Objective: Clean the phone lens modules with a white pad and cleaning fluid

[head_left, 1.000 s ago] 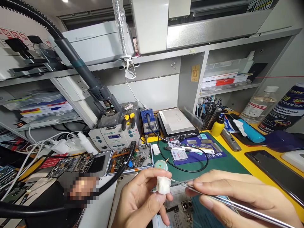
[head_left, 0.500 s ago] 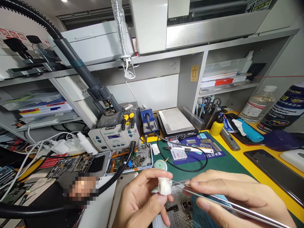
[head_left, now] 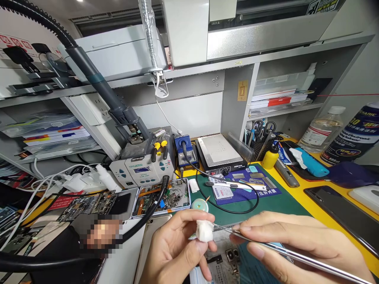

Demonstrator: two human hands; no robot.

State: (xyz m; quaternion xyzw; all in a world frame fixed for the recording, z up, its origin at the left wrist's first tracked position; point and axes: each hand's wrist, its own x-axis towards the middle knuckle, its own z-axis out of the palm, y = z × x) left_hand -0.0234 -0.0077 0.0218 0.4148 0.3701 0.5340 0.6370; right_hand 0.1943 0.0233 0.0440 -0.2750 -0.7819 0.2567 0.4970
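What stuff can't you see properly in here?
All in the head view:
- Back of the white wad: hidden by its front and the left hand.
- Tips of the tweezers: too small to make out.
- Dark phone's near end: cut off by the right edge.
- Pixelated patch: blurred into squares.
- Station display's writing: too small.

- Clear plastic bottle (head_left: 321, 130), white cap, red-and-white label; beside large dark-blue printed can (head_left: 353, 132).
- Small yellow bottle (head_left: 270, 156), black top, upright.
- Blue tool stand (head_left: 186, 152), between grey boxy station (head_left: 143, 169) and black-based heating plate (head_left: 219, 154).
- Dark glossy smartphone (head_left: 340, 215), flat on yellow surface (head_left: 308, 173).
- Shallow rectangular tin (head_left: 162, 197), holding small electronic parts.
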